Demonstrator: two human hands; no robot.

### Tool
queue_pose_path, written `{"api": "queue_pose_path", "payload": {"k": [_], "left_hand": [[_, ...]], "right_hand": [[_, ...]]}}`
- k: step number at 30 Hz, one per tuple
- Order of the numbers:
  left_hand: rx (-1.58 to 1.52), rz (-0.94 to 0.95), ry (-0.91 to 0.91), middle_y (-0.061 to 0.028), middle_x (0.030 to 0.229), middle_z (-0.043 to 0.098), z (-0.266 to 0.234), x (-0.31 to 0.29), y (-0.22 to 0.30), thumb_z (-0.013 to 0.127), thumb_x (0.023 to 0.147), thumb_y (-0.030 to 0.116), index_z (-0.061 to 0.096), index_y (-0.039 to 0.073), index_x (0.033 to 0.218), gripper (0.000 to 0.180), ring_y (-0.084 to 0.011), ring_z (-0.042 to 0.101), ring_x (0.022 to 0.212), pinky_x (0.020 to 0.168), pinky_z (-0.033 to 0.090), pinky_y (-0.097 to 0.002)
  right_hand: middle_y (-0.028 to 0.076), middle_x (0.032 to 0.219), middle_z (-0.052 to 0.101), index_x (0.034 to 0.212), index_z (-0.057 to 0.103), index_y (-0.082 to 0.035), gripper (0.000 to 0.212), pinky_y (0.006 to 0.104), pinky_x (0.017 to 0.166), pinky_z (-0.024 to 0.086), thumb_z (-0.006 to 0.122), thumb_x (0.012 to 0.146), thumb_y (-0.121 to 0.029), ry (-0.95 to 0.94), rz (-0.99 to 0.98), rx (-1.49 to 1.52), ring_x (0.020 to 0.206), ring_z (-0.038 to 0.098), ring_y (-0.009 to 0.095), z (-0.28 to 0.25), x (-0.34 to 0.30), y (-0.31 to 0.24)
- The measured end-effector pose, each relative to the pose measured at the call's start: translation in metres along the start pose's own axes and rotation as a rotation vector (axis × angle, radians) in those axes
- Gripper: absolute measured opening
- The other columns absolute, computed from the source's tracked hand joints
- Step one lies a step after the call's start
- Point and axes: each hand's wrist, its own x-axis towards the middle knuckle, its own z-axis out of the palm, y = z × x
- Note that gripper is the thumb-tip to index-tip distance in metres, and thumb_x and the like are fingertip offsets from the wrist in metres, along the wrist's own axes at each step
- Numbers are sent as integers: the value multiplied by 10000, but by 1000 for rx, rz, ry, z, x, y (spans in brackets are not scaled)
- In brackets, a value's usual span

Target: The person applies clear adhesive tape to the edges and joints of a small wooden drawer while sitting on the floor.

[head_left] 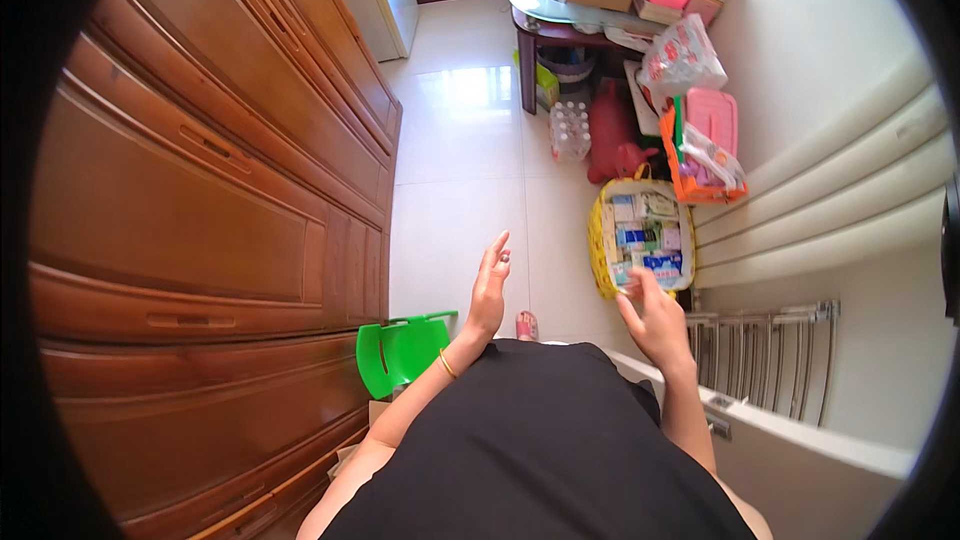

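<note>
R hand, fingers half-spread, has yellow basket w/ small boxes at its 12; orange bin at 1. L hand fingers straight, tog.

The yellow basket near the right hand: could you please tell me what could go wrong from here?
Spilling: the yellow basket is crowded with small boxes, so tipping it might spill some.
Bumping: the orange container looks close to its far right side, so a careless shift could knock it.
Snagging: the right hand overlaps the basket's near edge in this view and might catch it; contact cannot be judged.
</note>
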Motion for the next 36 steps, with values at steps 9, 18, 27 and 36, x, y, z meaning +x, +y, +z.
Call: {"api": "queue_pose_path", "payload": {"k": [9,18,27,36], "left_hand": [[-305,-166,222,-131,1325,340,-82,101,-20,375,911,228,330,8,1289,440,-239,573,1002,888,441,-350],[-177,-89,120,-149,1238,417,-174,326,19,438,866,166,389,-2,1223,398,-196,588,913,851,463,-340],[-147,-210,21,-82,1050,538,-215,514,2,490,862,93,453,8,1151,304,-134,589,869,837,474,-305],[-29,-241,-78,-109,1086,547,-238,764,-25,485,848,35,489,11,1113,267,-146,602,860,816,482,-284]], "right_hand": [[96,881,582,1196,360,-36,345,272,686,467,491,876,-43,-86,-57,855,705,581,152,122,214,-71],[79,848,571,1161,382,-25,260,228,625,452,449,911,-56,-40,94,1094,672,560,111,185,422,-89],[68,860,573,1152,391,-44,260,221,630,442,478,914,-104,71,269,1087,655,560,105,237,592,-47],[56,830,589,1082,457,-41,200,245,646,460,500,890,-77,65,339,1016,693,563,109,283,808,20]]}}
